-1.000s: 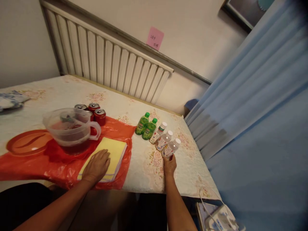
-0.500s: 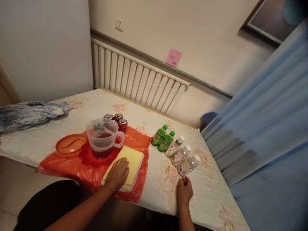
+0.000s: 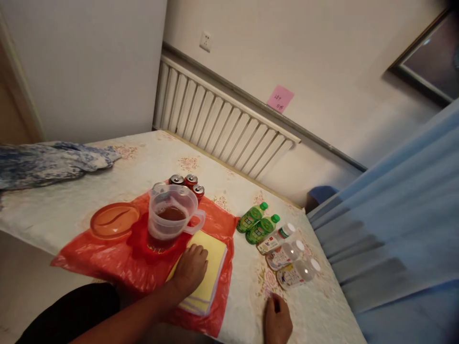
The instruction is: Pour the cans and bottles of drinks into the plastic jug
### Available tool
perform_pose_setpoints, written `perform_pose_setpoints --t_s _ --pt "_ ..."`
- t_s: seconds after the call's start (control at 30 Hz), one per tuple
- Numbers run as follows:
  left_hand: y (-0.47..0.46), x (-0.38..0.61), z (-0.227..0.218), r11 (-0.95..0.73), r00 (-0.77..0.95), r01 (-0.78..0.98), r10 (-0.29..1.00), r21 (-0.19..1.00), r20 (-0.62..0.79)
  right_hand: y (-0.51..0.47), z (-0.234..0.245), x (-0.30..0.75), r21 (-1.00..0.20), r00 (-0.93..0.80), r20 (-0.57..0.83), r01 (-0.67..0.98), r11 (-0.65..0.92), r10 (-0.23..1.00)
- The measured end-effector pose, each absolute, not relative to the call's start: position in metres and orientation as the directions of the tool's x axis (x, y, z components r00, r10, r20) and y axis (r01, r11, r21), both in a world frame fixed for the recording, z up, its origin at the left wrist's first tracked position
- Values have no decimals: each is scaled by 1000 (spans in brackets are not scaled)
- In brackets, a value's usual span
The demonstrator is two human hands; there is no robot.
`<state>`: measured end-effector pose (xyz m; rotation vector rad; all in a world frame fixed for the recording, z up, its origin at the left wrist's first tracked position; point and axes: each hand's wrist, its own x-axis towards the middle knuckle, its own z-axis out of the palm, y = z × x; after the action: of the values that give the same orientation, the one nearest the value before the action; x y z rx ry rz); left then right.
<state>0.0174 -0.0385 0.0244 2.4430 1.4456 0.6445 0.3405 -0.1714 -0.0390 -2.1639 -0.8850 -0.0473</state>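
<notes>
My left hand lies palm down on a folded yellow cloth or paper stack with white edges, fingers slightly bent but not gripping. Under the stack spreads a red plastic bag. To its upper left, a clear plastic pitcher with brown liquid stands on a red scalloped mat. My right hand rests on the tablecloth, fingers curled towards the thumb, with nothing visible in them. Just beyond it stands a clear bottle with a white cap, the nearest of several bottles in a row.
An orange lid lies left of the pitcher. Several red drink cans stand behind it. Two green bottles are at the row's far end. A blue-white patterned cloth lies at the left. A blue curtain hangs along the right side.
The view has shifted, so the table's things appear further right and lower. My left hand's fingers are more bent on the yellow stack. My right hand stays curled by the bottles.
</notes>
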Motion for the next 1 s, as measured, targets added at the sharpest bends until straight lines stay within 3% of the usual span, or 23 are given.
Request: perform_pose_setpoints --t_s 0.23,0.33,0.5,0.6,0.87,1.0 --pt "-34 12 22 -587 577 611 790 531 210 -168 -33 342 -708 815 244 520 -478 526" --pt "-33 6 20 -561 566 550 795 619 218 -139 -13 323 -785 791 250 503 -361 558" --pt "-33 2 25 -473 513 487 835 734 198 -37 50 253 -881 513 266 473 -10 816" --pt "-34 1 28 -451 512 458 838 766 188 29 84 203 -852 249 300 504 141 921" --pt "-29 -4 25 -389 484 394 858 833 172 148 99 109 -642 -78 422 678 359 903" --pt "-26 -4 24 -378 487 362 856 852 172 172 94 86 -692 -121 385 617 373 915"
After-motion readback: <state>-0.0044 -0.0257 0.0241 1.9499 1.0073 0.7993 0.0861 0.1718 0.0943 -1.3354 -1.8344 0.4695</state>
